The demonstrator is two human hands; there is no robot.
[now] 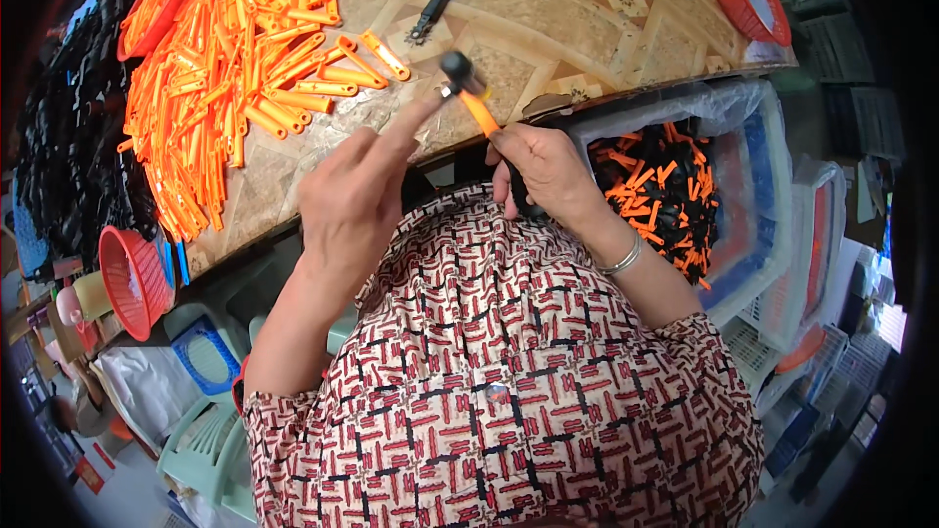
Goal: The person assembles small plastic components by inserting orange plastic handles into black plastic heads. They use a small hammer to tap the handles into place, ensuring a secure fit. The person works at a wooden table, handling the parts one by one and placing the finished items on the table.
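Faces a brown patterned table [548, 29], heaped at left with orange pieces [254, 68]. Extends the forefinger of the left hand [352, 186]; cannot tell whether gripping anything. Clasps in the right hand [550, 168] a black-and-orange tool [479, 114], over the table's near edge.

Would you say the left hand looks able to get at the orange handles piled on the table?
Probably yes: the left hand is just beside the pile of orange handles, and only a strip of tabletop seems to separate them.
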